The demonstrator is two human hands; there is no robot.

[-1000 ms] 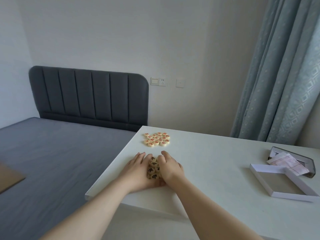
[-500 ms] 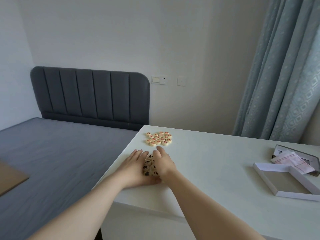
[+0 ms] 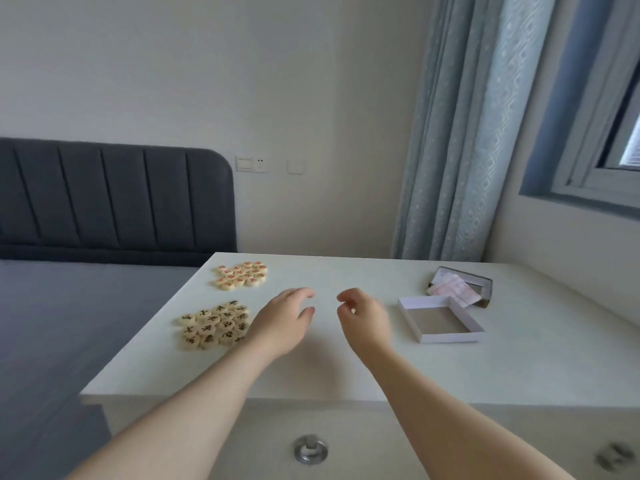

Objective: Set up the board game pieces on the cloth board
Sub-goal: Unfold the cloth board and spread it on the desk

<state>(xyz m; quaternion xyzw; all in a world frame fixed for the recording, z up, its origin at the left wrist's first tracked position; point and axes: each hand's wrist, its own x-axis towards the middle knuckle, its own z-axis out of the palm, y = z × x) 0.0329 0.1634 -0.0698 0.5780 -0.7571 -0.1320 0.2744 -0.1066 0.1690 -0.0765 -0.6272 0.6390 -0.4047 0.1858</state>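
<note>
Two clusters of round cream game pieces lie on the white table [image 3: 346, 368]. The cluster with black characters [image 3: 213, 325] sits near the left front edge. The cluster with red characters [image 3: 242, 274] lies farther back. My left hand [image 3: 282, 323] hovers just right of the black-marked pieces, fingers loosely curled, holding nothing. My right hand [image 3: 363, 317] hovers beside it over bare tabletop, fingers loosely curled and empty. A folded cloth with red lines [image 3: 453, 289] lies on a box part at the back right; no spread board is in view.
An open white box tray [image 3: 440, 318] stands right of my hands, with a dark box half [image 3: 481, 284] behind it. A grey bed [image 3: 69, 323] borders the table's left edge. A curtain [image 3: 460, 133] and window sill are at the right. Drawer knobs [image 3: 310, 448] show below the table front.
Both hands lifted off the black-marked pieces and moved right, leaving them in a cluster. The view swung right, bringing in the window.
</note>
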